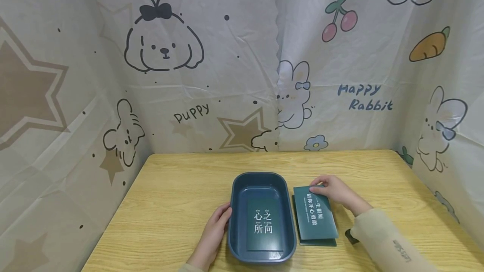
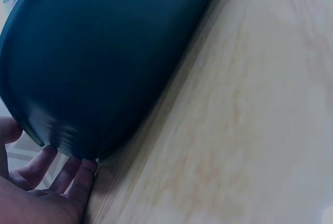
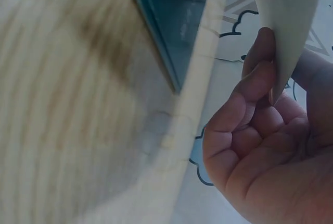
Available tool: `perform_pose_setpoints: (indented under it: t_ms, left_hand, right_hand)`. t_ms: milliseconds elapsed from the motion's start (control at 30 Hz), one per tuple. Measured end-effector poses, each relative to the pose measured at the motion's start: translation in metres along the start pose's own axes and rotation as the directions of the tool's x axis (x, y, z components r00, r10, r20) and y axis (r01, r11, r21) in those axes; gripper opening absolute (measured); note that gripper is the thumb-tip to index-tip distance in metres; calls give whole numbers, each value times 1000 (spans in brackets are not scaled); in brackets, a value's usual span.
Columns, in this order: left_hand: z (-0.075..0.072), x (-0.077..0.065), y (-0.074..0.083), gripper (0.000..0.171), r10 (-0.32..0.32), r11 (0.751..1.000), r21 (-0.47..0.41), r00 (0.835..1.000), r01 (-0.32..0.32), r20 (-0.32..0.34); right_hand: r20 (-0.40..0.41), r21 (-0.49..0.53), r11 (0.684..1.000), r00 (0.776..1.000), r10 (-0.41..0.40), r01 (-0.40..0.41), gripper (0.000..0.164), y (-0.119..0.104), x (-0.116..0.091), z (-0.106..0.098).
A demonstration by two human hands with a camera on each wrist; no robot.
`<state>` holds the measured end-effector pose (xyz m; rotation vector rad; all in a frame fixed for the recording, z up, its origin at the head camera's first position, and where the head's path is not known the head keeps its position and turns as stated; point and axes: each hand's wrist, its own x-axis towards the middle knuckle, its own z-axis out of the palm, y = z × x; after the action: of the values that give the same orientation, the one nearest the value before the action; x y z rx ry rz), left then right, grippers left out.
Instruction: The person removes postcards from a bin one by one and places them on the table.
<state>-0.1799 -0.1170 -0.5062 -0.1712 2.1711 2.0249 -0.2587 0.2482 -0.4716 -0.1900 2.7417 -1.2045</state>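
- So the right hand has the far edge of the top booklet pinched between thumb and fingers; the right wrist cam shows that pretty clearly.
- Left hand is just bracing, imo: fingertips up against the side of the blue tray, not wrapped round it. Can't tell if the thumb hooks over the rim.
- Hands are well apart, with the tray between them.
- Where the stuff is: the top booklet is just right of the tray, overlapping the bottom booklet, which pokes out below it and along its left side. Another one, the tray booklet, lies inside the tray, toward the near end, white lettering up.
- Step in hand, my read: getting the top booklet off the pile. One in the tray, two beside it, so I'd call it early to midway.
- What the next move calls for: keep that pinch, peel it up without dragging the bottom booklet along, and clear the rim if it's going over to the tray. The tray needs to stay put on the table, so the left hand is well placed.
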Motion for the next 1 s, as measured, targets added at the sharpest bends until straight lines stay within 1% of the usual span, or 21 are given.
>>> perform_pose_setpoints:
  t_ms: [233, 600, 700, 833, 1000]
  left_hand:
    - [0, 2, -2, 66, -4, 1000, -3, 1000, 4, -3]
    - [0, 2, -3, 66, -1, 1000, 1, 1000, 1, -12]
    - [0, 3, -3, 66, 1, 1000, 1, 1000, -1, -15]
    - [1, 3, -3, 65, -1, 1000, 2, 1000, 1, -19]
    - [0, 3, -3, 65, -7, 1000, 4, 1000, 7, -16]
  right_hand:
    - [16, -7, 999, 999, 33, -33, 24, 4, 3, 11]
    - [15, -18, 999, 999, 36, -35, 22, 7, 4, 14]
    - [9, -48, 998, 999, 42, -42, 21, 7, 4, 15]
    - [-3, -107, 994, 1000, 29, -29, 20, 6, 4, 16]
    - [-12, -145, 989, 1000, 13, -15, 18, 4, 2, 18]
